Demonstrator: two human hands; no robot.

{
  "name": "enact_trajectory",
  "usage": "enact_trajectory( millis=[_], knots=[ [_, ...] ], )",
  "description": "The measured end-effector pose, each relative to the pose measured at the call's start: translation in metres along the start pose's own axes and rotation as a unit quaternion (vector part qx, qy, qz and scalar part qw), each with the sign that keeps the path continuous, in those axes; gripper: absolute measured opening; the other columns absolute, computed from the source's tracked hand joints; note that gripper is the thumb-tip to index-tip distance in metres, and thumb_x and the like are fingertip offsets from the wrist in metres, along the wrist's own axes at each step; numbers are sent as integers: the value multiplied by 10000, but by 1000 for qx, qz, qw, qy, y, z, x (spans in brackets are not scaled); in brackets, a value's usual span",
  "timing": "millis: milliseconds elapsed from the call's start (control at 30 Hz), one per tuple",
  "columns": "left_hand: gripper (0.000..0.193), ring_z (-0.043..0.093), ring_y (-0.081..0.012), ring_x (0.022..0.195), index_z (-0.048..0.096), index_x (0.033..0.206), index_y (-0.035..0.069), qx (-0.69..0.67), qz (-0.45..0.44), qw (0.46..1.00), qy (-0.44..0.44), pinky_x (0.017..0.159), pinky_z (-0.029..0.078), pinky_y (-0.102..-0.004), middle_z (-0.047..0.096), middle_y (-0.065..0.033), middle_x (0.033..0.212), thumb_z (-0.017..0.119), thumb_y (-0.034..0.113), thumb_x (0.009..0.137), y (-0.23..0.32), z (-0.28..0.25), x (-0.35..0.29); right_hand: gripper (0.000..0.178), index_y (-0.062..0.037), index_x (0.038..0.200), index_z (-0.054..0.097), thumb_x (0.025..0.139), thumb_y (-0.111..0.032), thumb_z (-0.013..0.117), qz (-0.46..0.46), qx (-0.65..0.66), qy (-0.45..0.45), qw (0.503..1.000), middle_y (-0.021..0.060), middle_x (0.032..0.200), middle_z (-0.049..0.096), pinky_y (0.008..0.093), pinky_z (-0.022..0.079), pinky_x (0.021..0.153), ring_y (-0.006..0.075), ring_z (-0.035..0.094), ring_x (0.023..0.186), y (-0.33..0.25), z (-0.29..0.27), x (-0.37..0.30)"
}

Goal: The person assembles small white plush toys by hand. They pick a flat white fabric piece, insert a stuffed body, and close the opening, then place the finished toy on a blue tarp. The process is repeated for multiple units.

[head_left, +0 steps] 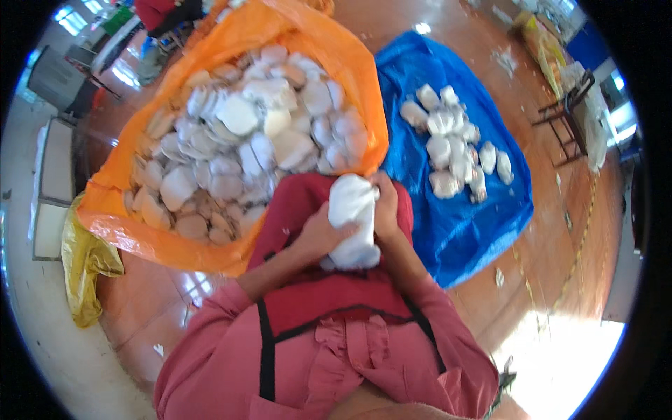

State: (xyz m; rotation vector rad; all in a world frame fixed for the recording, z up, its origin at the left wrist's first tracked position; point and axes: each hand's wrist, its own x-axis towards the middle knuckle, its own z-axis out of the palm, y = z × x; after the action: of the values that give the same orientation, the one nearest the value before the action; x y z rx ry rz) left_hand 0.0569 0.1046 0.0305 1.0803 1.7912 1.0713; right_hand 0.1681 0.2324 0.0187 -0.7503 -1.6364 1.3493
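Note:
A white, soft-looking bundle [355,234] with a rounded top rests upright over my lap. My left hand [323,231] is closed round its left side, the thumb lying across its front. My right hand [383,204] grips its upper right edge, with the fingertips partly hidden behind it. Ahead and to the left, flat rounded white and beige pads [238,115] lie heaped on an orange plastic sheet [318,28]. To the right, several white rolled bundles [458,157] lie on a blue plastic sheet [483,238]. The exact kind of the held bundle cannot be made out.
A red apron [301,308] covers my lap between the two sheets. A yellow plastic bag [87,262] lies at the left by a pale cabinet [52,189]. At the right stands a dark chair [567,119]. Scraps dot the tiled floor [483,308]; another person [164,14] is at the far left.

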Motion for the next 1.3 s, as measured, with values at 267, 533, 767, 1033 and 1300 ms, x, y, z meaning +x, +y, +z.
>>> enact_trajectory(
  millis=[267,533,767,1033,1300],
  knots=[
    [382,586,-121,874,500,1289,45,-223,-66,970,-67,788,489,-306,615,-30,1038,524,257,972,-2,-19,13,242,-50,962,540,778,-13,693,62,97,-50,992,37,921,606,266,482,773,112,573,861,18,7,-3],
    [374,646,-182,829,641,1076,6,-26,-64,997,-30,737,501,-336,686,-109,920,728,244,801,14,-52,17,251,-72,1061,562,835,-3,646,160,192,-175,952,32,1001,635,285,504,816,124,597,902,18,13,-13],
    [390,638,-175,880,623,1141,31,-131,-75,985,-86,778,501,-327,678,-79,985,709,250,830,-31,-21,17,307,-113,821,439,742,1,713,62,195,-116,972,-35,791,513,236,448,669,72,491,715,25,28,-23],
    [325,643,-161,818,626,1157,48,-372,-212,892,-148,738,512,-315,674,-41,962,686,182,867,-11,-21,-14,268,-83,903,496,744,25,682,-3,136,-148,980,-6,833,523,236,447,683,89,509,753,36,24,-18],
    [376,657,-181,853,660,1131,38,-245,-136,959,-38,770,509,-322,697,-68,968,716,260,832,14,-31,-16,190,15,1037,601,853,-32,597,71,143,-14,987,109,991,667,314,516,807,180,632,888,30,19,-34]
  ],
)
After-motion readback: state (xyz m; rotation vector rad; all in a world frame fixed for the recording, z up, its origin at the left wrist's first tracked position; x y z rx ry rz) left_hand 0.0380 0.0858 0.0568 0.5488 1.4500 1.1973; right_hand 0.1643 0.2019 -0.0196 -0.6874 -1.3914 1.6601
